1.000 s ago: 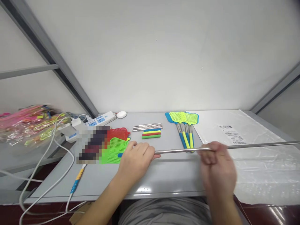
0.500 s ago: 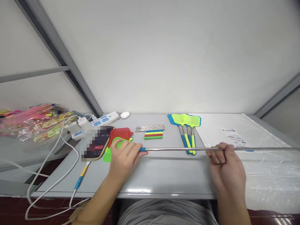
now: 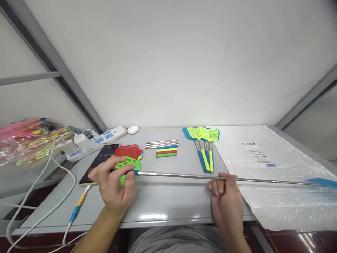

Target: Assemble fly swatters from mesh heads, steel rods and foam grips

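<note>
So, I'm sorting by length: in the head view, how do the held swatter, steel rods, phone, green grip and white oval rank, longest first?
Held swatter
Phone and steel rods: unsure; the phone is nearer and partly covered
Green grip
White oval

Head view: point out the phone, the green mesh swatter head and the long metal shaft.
Phone (image 3: 102,155): head view, on its screen.
Green mesh swatter head (image 3: 135,163): head view, upper mesh.
Long metal shaft (image 3: 179,175): head view, bare metal.
</note>
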Demonstrator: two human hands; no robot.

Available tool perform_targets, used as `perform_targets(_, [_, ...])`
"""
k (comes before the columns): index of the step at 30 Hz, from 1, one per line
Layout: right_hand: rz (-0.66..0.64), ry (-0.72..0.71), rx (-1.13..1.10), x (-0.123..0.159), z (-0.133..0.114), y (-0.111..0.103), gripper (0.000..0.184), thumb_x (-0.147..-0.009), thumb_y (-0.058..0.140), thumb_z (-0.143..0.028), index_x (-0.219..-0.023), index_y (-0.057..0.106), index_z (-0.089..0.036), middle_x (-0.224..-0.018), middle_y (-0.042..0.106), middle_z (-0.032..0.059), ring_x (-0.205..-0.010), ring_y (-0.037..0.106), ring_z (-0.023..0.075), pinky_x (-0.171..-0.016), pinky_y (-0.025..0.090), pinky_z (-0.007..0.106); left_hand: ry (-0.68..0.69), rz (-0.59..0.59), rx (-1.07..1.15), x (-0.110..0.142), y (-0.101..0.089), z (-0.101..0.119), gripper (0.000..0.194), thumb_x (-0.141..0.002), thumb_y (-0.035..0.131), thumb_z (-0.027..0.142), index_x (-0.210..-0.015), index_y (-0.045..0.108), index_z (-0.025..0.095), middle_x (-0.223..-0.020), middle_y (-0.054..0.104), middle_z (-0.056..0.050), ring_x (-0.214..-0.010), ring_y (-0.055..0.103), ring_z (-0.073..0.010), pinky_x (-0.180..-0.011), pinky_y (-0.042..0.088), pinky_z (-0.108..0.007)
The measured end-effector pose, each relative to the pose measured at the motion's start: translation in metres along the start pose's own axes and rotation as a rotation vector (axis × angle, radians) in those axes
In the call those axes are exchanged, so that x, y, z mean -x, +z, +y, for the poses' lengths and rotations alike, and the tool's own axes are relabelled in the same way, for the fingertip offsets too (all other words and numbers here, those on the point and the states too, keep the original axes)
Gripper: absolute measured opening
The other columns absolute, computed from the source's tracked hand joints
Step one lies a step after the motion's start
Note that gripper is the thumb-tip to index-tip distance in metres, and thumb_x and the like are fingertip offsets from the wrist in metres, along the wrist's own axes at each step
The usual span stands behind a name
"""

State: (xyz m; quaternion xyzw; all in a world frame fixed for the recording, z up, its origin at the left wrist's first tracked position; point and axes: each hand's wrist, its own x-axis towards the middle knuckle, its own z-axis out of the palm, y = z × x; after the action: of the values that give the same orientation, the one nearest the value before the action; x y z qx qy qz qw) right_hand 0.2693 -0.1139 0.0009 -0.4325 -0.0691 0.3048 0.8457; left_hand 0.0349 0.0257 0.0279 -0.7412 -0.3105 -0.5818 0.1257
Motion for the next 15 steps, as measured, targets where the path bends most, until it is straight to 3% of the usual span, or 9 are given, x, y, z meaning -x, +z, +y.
perform_targets(6, [-0.177, 0.199, -0.072, -0.0039, -0.0009, 0.0028, 0.022, -0.09, 0.058, -0.043, -0.084, 0.062, -0.022, -0.064, 0.042, -0.0047, -0.053, 0.038, 0.0107, -0.06, 0.043, 0.03, 0.017, 0.053, 0.002, 0.0002, 0.0011, 0.0013, 0.009, -0.084, 0.059, 0.015, -0.086, 0.064, 0.022, -0.104, 0.064, -0.008, -0.112, 0.048, -0.0298, -0.105, 0.038, -0.066])
perform_targets(11, [-0.221, 0.281, -0.167, -0.0048, -0.0021, 0.0057, 0.022, -0.091, 0.056, -0.041, -0.082, 0.061, -0.021, -0.063, 0.04, -0.0053, -0.053, 0.038, 0.0101, -0.058, 0.041, 0.028, 0.085, 0.238, 0.04, -0.0016, 0.0029, -0.0005, 0.011, -0.075, 0.065, 0.01, -0.079, 0.066, 0.021, -0.106, 0.062, -0.007, -0.109, 0.05, -0.0284, -0.109, 0.032, -0.069])
perform_targets(15, [-0.225, 0.291, -0.19, -0.005, -0.0008, 0.0074, 0.024, -0.09, 0.057, -0.042, -0.081, 0.06, -0.021, -0.061, 0.04, -0.006, -0.051, 0.037, 0.0095, -0.058, 0.041, 0.028, 0.081, 0.243, 0.074, -0.0021, 0.0019, -0.003, 0.007, -0.076, 0.065, 0.015, -0.076, 0.065, 0.022, -0.101, 0.064, -0.007, -0.108, 0.051, -0.0284, -0.107, 0.032, -0.07])
